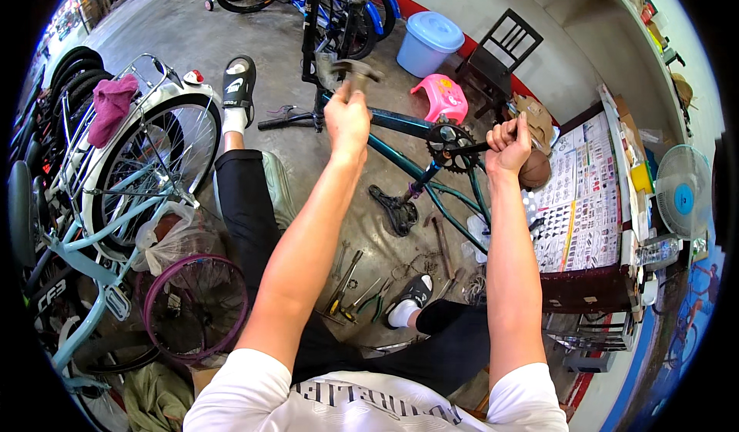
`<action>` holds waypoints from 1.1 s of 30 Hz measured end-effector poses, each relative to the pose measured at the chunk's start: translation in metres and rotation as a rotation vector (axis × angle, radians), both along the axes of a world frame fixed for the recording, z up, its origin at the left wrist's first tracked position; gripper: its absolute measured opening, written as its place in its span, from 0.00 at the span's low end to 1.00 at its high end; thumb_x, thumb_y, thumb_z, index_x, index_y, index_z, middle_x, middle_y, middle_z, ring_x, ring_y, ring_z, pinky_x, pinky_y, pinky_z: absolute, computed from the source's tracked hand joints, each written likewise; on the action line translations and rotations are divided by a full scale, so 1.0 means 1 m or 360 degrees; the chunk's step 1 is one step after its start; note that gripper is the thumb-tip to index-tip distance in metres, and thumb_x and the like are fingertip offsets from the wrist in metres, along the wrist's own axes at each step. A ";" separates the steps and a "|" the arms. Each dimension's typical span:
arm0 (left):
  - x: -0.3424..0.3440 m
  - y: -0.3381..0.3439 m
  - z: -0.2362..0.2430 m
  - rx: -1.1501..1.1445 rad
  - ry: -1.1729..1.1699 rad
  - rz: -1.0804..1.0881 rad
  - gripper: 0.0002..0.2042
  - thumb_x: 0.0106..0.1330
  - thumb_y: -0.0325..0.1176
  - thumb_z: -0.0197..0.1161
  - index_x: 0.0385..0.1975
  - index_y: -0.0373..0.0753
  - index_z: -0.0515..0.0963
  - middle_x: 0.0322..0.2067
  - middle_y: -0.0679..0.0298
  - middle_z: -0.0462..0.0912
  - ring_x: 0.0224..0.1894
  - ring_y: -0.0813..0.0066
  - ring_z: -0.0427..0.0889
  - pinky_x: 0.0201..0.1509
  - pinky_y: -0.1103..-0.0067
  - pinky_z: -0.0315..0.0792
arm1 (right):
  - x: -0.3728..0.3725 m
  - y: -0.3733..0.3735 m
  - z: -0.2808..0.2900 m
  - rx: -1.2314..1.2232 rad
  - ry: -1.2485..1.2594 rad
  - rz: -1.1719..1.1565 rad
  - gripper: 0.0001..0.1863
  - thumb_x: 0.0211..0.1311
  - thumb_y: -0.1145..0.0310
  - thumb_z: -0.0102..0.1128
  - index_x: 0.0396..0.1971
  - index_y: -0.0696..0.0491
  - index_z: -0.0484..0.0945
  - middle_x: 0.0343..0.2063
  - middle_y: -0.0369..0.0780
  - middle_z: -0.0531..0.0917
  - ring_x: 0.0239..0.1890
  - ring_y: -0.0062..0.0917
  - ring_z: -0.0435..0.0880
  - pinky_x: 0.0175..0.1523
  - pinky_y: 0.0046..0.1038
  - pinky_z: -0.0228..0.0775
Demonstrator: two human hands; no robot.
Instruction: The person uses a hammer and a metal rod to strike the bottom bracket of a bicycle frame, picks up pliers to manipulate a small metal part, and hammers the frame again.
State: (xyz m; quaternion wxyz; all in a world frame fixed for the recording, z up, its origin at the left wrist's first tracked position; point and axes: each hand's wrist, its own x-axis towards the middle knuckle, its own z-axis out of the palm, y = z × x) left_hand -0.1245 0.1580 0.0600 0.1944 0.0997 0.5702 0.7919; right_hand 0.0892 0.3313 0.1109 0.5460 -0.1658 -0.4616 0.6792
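A dark teal bicycle frame (400, 122) stands upside down before me, its black saddle (395, 210) down at the floor. My left hand (348, 124) is closed around the handle of a hammer (359, 71), raised over the frame near its fork (309, 40). On the other side, my right hand (508, 147) is wrapped round the end of the black crank arm (471, 150), beside the chainring (450, 146). Neither wheel is fitted to this frame. Where the hammer's head meets the fork's outline, I cannot tell whether they touch.
Pliers (375, 303), screwdrivers (344, 282) and other tools lie on the floor between my feet. A pale blue bicycle (100, 240) and a purple rim (156, 316) crowd the left. Ahead stand a pink stool (441, 97) and a blue bucket (428, 46); a paper-covered cabinet (577, 193) is at right.
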 end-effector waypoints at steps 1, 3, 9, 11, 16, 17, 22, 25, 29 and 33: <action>0.004 0.001 0.002 0.0034 0.0142 0.0219 0.20 0.70 0.28 0.52 0.60 0.31 0.77 0.39 0.58 0.87 0.37 0.70 0.82 0.47 0.72 0.76 | 0.000 0.002 -0.001 0.0001 0.0024 0.0016 0.25 0.77 0.56 0.52 0.17 0.47 0.61 0.11 0.28 0.52 0.12 0.16 0.46 0.20 0.25 0.38; 0.048 0.002 -0.002 -0.0156 0.0243 -0.0155 0.20 0.71 0.33 0.55 0.60 0.34 0.78 0.40 0.56 0.87 0.37 0.69 0.81 0.45 0.73 0.74 | 0.003 0.005 -0.001 0.0006 0.0007 -0.0003 0.25 0.77 0.55 0.53 0.17 0.48 0.61 0.12 0.28 0.52 0.12 0.15 0.46 0.20 0.25 0.39; 0.032 -0.001 0.031 -0.0254 -0.0145 -0.0954 0.22 0.68 0.39 0.62 0.60 0.41 0.80 0.20 0.70 0.76 0.13 0.85 0.63 0.14 0.84 0.53 | 0.006 0.004 0.000 0.0031 -0.0069 -0.0075 0.26 0.77 0.55 0.54 0.17 0.48 0.63 0.12 0.28 0.54 0.12 0.15 0.47 0.20 0.24 0.39; 0.010 -0.003 0.038 -0.0055 -0.0042 -0.0515 0.21 0.69 0.36 0.60 0.60 0.38 0.79 0.22 0.70 0.76 0.17 0.84 0.67 0.17 0.83 0.59 | 0.007 0.001 0.006 0.0022 -0.0043 -0.0069 0.26 0.77 0.55 0.54 0.17 0.48 0.63 0.12 0.28 0.53 0.12 0.15 0.46 0.20 0.24 0.39; 0.035 0.005 -0.009 -0.0150 0.0584 0.0191 0.20 0.74 0.31 0.54 0.62 0.32 0.77 0.41 0.58 0.85 0.40 0.65 0.81 0.50 0.69 0.77 | 0.004 0.000 -0.005 -0.0015 0.0014 -0.0029 0.26 0.77 0.54 0.54 0.16 0.47 0.61 0.12 0.28 0.52 0.13 0.15 0.45 0.20 0.24 0.39; 0.052 0.008 -0.020 -0.0150 0.0347 -0.0422 0.21 0.72 0.34 0.56 0.62 0.34 0.77 0.36 0.58 0.85 0.33 0.71 0.80 0.40 0.73 0.75 | 0.003 0.002 -0.002 0.0008 0.0014 -0.0006 0.26 0.77 0.54 0.54 0.16 0.47 0.60 0.12 0.28 0.52 0.13 0.15 0.45 0.20 0.24 0.39; 0.039 -0.003 0.006 -0.0310 -0.0276 -0.0995 0.20 0.70 0.38 0.59 0.59 0.41 0.80 0.21 0.68 0.75 0.13 0.83 0.59 0.14 0.82 0.52 | 0.015 0.000 0.001 -0.0006 -0.0039 -0.0097 0.25 0.78 0.56 0.52 0.17 0.48 0.61 0.12 0.28 0.52 0.12 0.15 0.45 0.20 0.24 0.39; 0.002 -0.009 0.006 -0.0126 -0.0175 -0.0378 0.20 0.70 0.35 0.58 0.59 0.33 0.78 0.26 0.66 0.79 0.23 0.81 0.74 0.24 0.79 0.67 | 0.016 0.004 -0.002 0.0006 0.0006 -0.0026 0.25 0.78 0.56 0.52 0.18 0.48 0.62 0.12 0.28 0.52 0.12 0.15 0.45 0.20 0.24 0.39; 0.029 -0.008 -0.013 -0.0131 -0.0003 -0.0143 0.20 0.74 0.34 0.55 0.62 0.33 0.76 0.31 0.62 0.82 0.28 0.81 0.77 0.32 0.79 0.69 | 0.004 0.002 -0.003 -0.0017 0.0019 -0.0039 0.25 0.77 0.56 0.53 0.18 0.48 0.63 0.11 0.28 0.53 0.12 0.15 0.47 0.20 0.24 0.39; 0.057 -0.008 -0.026 -0.0391 -0.0446 -0.1118 0.20 0.71 0.39 0.59 0.61 0.41 0.79 0.22 0.69 0.75 0.15 0.83 0.63 0.17 0.82 0.55 | 0.005 0.002 0.000 0.0019 -0.0040 -0.0074 0.25 0.76 0.55 0.55 0.17 0.49 0.64 0.11 0.28 0.52 0.12 0.16 0.47 0.19 0.24 0.39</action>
